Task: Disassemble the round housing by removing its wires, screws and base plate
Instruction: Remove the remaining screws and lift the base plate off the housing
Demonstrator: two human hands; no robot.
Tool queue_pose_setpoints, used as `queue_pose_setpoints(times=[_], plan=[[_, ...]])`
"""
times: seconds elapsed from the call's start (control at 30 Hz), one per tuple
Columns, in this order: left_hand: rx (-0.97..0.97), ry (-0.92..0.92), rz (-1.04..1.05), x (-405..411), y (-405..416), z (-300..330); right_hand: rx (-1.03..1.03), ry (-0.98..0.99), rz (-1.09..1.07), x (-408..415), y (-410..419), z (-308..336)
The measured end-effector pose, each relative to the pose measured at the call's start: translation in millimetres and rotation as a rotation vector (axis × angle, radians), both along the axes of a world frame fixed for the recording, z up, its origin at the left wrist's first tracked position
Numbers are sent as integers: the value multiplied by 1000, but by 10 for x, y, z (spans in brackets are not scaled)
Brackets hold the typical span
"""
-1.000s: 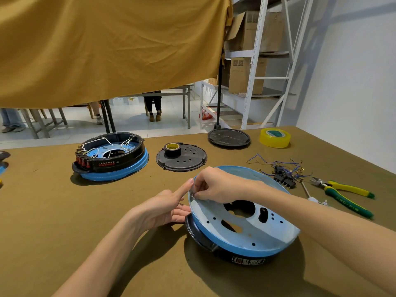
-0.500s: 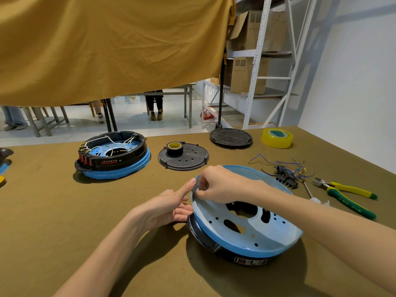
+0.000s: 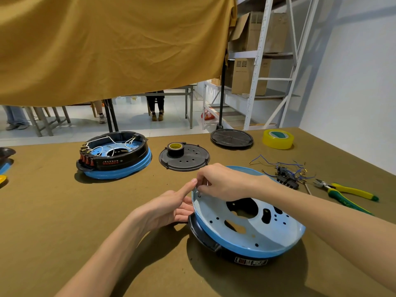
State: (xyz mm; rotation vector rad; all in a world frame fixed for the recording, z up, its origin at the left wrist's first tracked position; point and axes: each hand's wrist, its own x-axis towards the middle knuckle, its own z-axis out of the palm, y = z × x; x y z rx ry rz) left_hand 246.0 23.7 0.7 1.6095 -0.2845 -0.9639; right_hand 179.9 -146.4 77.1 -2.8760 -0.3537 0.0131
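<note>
The round housing (image 3: pixel 246 230) lies upside down on the brown table (image 3: pixel 53 221), tilted, with its pale blue base plate (image 3: pixel 276 230) facing up and the black shell (image 3: pixel 203 234) showing under the near-left rim. The right hand (image 3: pixel 222 183) is over the plate's far-left edge, its fingertips curled and pinching a small screw (image 3: pixel 198 190) that stands at a hole in the plate. Just left of that pinch, the left hand (image 3: pixel 169 206) rests against the housing's left side: its forefinger is stretched out with the tip near the right hand's fingers, and the other fingers lie against the shell's rim. Whether they are curled round the rim cannot be told.

Through the plate's large cut-outs only dark shell and a patch of table show.

Well beyond the left hand sits a second housing (image 3: pixel 115 159), open side up; inside its black ring lie white wires (image 3: pixel 102 144) over a blue plate, with a row of red parts at its left edge. Straight beyond the pinch lies a black disc (image 3: pixel 188 161) bearing a roll of black tape (image 3: pixel 175 147). Farther right of it are another dark disc (image 3: pixel 232 138) and a roll of yellow tape (image 3: pixel 278 139). To the right of the right forearm lie a heap of blue wires with black connectors (image 3: pixel 287 174) and green-and-yellow pliers (image 3: pixel 347 194). A mustard cloth (image 3: pixel 107 46) hangs across the top.
</note>
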Motion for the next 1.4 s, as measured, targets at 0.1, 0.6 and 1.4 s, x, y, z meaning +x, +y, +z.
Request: queue_pose_setpoints(times=[0.1,0.6,1.4], plan=[[-7,10,3,-7,3,16,177,-63,-72,-17,-103,94],[67,-130,164,-240,-133,64,1182,-356,-653,-958,-1216,-117],[64,-160,268,-218,-192,-11,410,-398,-978,-1536,-2309,-707]])
